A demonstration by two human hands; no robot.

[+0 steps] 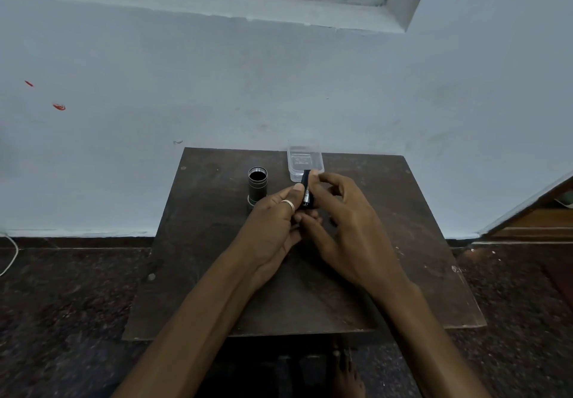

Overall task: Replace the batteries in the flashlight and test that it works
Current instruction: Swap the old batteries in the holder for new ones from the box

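Black battery pinched between both hands, flashlight alongside.

On one dark wooden table I count one black flashlight body standing open-ended, one clear plastic box, one battery, two hands, left hand and right hand, and one ring.

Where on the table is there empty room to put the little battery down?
Lots of bare table lies left of the left hand, between it and the left edge. More lies right of the right hand, out to the right edge. It is crowded at the back middle: the open flashlight body, the clear plastic box and the battery held between both hands.
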